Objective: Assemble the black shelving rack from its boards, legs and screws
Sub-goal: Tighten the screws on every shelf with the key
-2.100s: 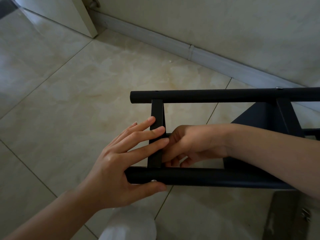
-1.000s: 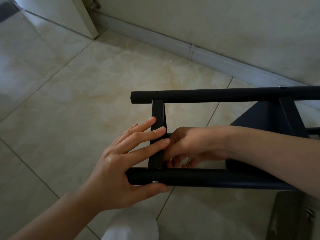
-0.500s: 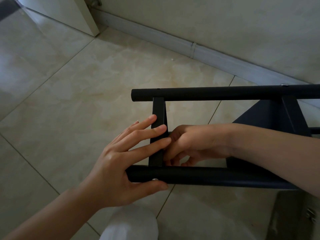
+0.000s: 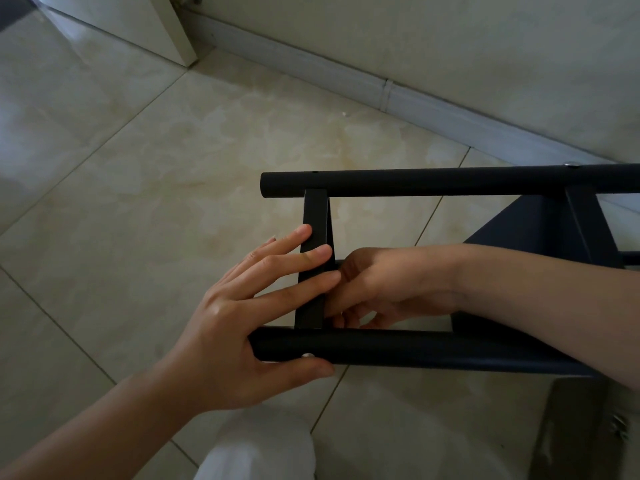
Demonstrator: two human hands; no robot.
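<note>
The black rack lies on its side on the tiled floor, with its far round leg (image 4: 450, 181) and near round leg (image 4: 398, 351) running left to right. A board (image 4: 316, 209) stands edge-on between them near their left ends, and a second board (image 4: 540, 233) sits further right. My left hand (image 4: 235, 327) lays straight fingers across the first board's edge, thumb along the near leg beside a silver screw head (image 4: 306, 355). My right hand (image 4: 391, 282) reaches in between the legs, fingers curled against the board's inner side. What they hold is hidden.
A wall with a pale baseboard (image 4: 346, 81) runs behind the rack. A white door or cabinet corner (image 4: 138, 26) stands at the top left. My white-clothed knee (image 4: 256, 452) is at the bottom, and a greyish flat object (image 4: 588, 427) lies bottom right.
Both hands stay where they were on the rack. My right hand's fingers shift a little behind the board, and the view has drifted slightly.
</note>
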